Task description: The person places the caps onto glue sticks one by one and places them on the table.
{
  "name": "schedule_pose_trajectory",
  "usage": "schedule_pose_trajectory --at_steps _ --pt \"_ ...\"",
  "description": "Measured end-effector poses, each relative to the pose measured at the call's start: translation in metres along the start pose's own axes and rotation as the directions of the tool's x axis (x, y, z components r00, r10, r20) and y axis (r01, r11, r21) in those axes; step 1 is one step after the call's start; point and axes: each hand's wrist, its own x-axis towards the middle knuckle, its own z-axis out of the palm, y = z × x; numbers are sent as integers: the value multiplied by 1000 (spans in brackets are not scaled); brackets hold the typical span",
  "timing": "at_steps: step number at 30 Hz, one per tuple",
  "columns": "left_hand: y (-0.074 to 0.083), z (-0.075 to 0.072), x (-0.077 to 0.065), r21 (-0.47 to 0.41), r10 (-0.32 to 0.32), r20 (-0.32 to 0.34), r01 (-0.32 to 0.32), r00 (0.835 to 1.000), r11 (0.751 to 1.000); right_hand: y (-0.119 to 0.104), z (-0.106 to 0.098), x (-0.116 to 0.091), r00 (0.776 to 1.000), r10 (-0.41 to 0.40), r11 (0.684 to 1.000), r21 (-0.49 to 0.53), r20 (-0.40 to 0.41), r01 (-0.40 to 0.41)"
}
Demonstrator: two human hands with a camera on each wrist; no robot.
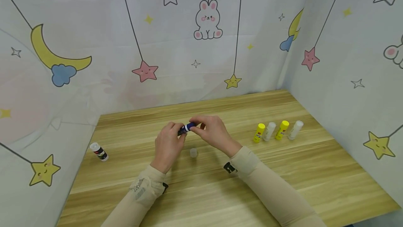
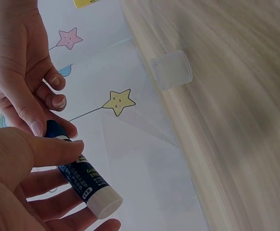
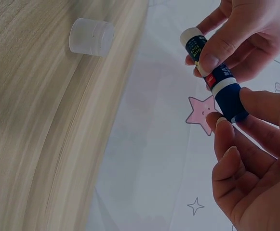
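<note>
My left hand (image 1: 168,146) grips the label part of a dark blue glue stick (image 3: 220,73) between thumb and fingers, over the middle of the table. At the stick's other end, the thumb and fingertips of my right hand (image 1: 213,131) pinch its blue cap (image 3: 230,102). A white band shows between the cap and the label. The glue stick's white end (image 2: 104,202) points away from the right hand. Below the hands, a small translucent cap (image 1: 193,153) stands on the wooden tabletop (image 1: 201,192), apart from both of them.
Toward the right stand two yellow glue sticks (image 1: 259,133) alternating with two whitish translucent ones (image 1: 295,130). A white glue stick with a black label (image 1: 99,151) is near the left edge. Printed cloth walls (image 1: 176,45) rise behind and beside the table.
</note>
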Motion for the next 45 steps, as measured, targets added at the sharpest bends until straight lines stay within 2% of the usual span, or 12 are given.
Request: schedule_pose_trajectory --at_steps 19,29,38,45 --pt "1 -2 -2 -13 54 -37 -55 998 998 -2 0 1 1000 -12 999 31 18 12" --pt "1 -4 -1 -17 48 -17 -48 999 999 -2 1 2 1000 -8 1000 28 11 8" --pt "-1 -5 1 -21 95 -39 -96 995 995 -6 0 4 1000 -17 1000 16 -3 17" --pt "5 -4 1 -10 148 -83 -150 985 989 -9 1 -1 997 -65 997 31 -31 66"
